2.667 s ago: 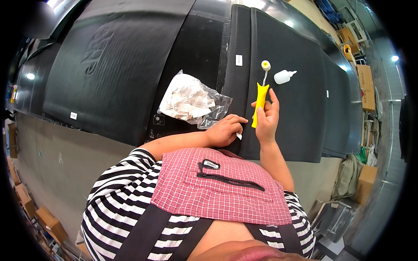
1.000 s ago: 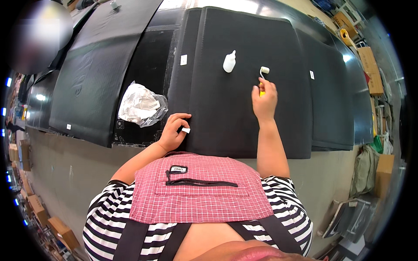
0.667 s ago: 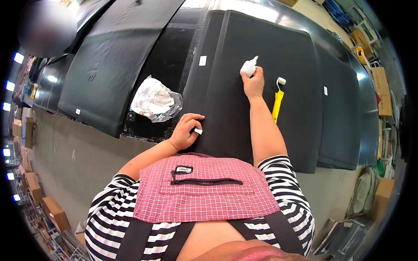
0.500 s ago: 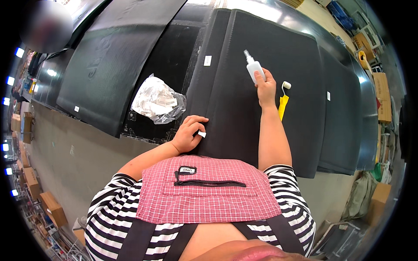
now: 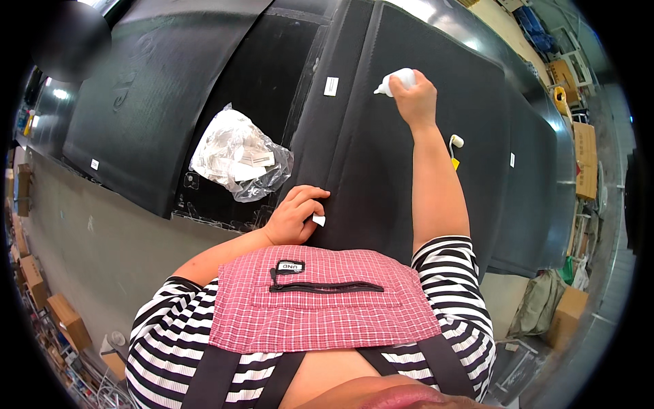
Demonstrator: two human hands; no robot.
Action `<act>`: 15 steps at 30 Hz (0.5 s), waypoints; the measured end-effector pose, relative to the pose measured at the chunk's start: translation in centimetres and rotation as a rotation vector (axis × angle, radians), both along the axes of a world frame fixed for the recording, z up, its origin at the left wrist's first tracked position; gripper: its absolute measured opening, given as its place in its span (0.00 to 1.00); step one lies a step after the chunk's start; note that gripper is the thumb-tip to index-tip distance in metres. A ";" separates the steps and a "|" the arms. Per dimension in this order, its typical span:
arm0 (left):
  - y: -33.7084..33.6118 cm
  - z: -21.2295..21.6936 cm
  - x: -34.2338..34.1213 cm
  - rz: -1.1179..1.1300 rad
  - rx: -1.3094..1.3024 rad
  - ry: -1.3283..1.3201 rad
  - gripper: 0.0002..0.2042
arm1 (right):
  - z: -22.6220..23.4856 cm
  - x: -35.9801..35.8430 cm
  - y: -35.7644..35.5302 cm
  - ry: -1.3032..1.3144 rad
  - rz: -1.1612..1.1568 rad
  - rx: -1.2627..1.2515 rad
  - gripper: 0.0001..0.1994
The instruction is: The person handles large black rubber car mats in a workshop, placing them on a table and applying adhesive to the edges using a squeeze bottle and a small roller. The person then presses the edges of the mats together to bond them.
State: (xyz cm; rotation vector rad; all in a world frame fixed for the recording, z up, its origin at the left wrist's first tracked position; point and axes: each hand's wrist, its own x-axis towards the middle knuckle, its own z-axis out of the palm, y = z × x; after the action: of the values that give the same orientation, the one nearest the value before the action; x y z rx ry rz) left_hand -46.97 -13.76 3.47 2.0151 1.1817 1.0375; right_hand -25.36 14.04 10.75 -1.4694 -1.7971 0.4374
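Across the dark-panelled surface point(image 5: 381, 157), the right hand point(image 5: 412, 99) had swapped yellow roller point(image 5: 455, 146) for white squeeze bottle point(image 5: 398, 80), grip clamped; left hand point(image 5: 294, 215) pinched a white tab point(image 5: 318, 220).

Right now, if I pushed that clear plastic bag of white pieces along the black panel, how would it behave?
The clear plastic bag looks crumpled and loosely filled, so it would probably sag and deform rather than slide as one block. Its small white pieces look thin, so it is likely light for its size. The glossy film may be slippery to pinch, and the black panel beneath looks textured, so it might drag.
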 end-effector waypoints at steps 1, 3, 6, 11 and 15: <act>0.0 -0.2 0.0 -0.001 -0.005 -0.004 0.12 | 0.0 -0.5 -0.1 -0.033 0.007 -0.042 0.18; 0.1 -0.2 -0.1 -0.005 -0.013 -0.005 0.12 | -0.2 -0.8 -0.1 -0.022 0.022 -0.044 0.18; 0.1 -0.1 -0.2 -0.013 -0.018 0.002 0.11 | -1.6 -0.3 0.6 -0.142 -0.031 -0.026 0.19; 0.2 -0.3 -0.3 -0.017 -0.019 0.000 0.10 | -5.0 2.0 0.8 0.247 -0.023 -0.152 0.20; 0.3 -0.2 -0.3 -0.022 -0.029 0.006 0.10 | -7.4 2.4 1.6 0.650 0.000 -0.157 0.17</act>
State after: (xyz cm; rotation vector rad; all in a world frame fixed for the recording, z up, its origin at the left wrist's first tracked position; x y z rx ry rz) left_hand -47.26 -13.50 3.28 2.0059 1.1691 0.9983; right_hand -22.98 15.62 3.35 -1.2318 -1.2615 0.9504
